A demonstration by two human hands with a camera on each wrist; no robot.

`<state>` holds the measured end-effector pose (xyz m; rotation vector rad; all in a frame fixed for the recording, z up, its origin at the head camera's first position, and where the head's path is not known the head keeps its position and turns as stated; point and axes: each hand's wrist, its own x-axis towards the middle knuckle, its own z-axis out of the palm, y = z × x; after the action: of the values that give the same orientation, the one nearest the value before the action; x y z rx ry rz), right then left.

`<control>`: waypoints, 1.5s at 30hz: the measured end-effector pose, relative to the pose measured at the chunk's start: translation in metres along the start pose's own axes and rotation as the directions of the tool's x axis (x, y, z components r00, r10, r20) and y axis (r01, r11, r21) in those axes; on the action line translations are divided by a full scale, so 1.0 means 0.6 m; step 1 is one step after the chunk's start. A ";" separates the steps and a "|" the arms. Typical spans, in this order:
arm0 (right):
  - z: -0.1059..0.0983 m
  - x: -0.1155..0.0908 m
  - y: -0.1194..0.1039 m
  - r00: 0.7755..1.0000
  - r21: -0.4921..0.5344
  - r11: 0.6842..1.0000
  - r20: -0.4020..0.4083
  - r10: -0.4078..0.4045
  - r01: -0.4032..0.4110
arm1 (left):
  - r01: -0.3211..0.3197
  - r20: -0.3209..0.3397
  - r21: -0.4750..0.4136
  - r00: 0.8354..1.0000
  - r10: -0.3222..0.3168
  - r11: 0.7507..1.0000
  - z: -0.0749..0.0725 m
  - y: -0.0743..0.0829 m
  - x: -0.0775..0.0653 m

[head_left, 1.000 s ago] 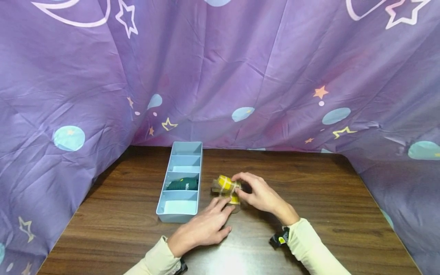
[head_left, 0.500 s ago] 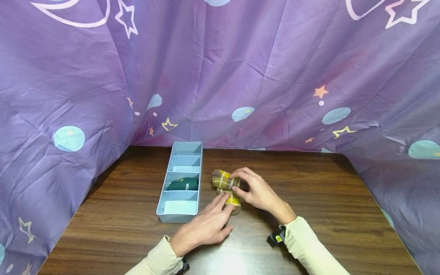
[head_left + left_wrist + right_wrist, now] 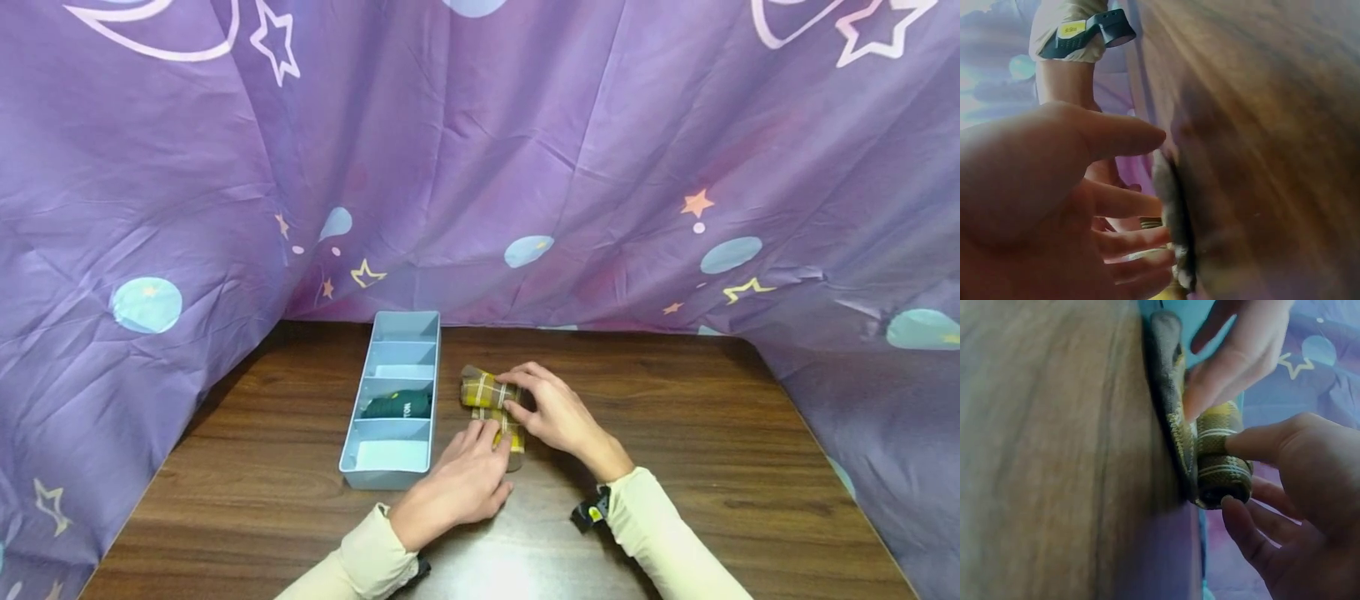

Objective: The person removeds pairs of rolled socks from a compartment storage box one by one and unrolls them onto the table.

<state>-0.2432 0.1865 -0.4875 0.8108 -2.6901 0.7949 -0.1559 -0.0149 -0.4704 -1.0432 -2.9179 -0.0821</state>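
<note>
A yellow-and-brown plaid sock [image 3: 486,390] lies on the table, its far part rolled up and its near part flat with a grey-brown end. My right hand [image 3: 553,412] holds the roll; in the right wrist view its thumb and fingers [image 3: 1257,440] are bent round the end of the plaid roll [image 3: 1222,469]. My left hand [image 3: 461,479] presses the flat part with extended fingertips, seen also in the left wrist view, where the sock's thin edge [image 3: 1175,212] shows under the fingers. Whether one sock or a stacked pair lies there, I cannot tell.
Left of the sock stands a light blue divided box [image 3: 386,479] with several compartments. A dark green fabric bundle [image 3: 397,404] with white letters sits in one of them. The wooden table [image 3: 675,417] meets a purple patterned curtain [image 3: 480,208] at the back and sides.
The plaid roll has turned and now looks tighter, slightly farther back. My right hand has shifted a little left with it. My left wrist has moved slightly right while its fingertips stay on the sock.
</note>
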 end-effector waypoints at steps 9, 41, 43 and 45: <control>0.004 0.002 0.012 0.999 -0.005 1.000 -0.035 0.011 -0.011 | -0.004 -0.048 -0.043 0.999 0.002 0.999 0.019 -0.008 0.010; 0.013 0.013 0.025 0.998 -0.007 0.998 -0.023 0.065 -0.065 | -0.076 0.035 -0.016 0.996 0.076 0.997 -0.003 0.006 -0.008; 0.012 0.013 0.025 0.997 -0.017 0.997 -0.007 0.081 -0.081 | -0.080 0.054 -0.030 0.995 0.082 0.996 -0.005 0.008 -0.009; 0.011 0.013 0.025 0.996 -0.023 0.995 0.002 0.094 -0.094 | -0.091 0.067 -0.038 0.993 0.094 0.995 -0.007 0.010 -0.011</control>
<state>-0.2584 0.1898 -0.4967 0.6859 -2.7522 0.7824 -0.1471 -0.0148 -0.4662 -1.2087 -2.9332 -0.0953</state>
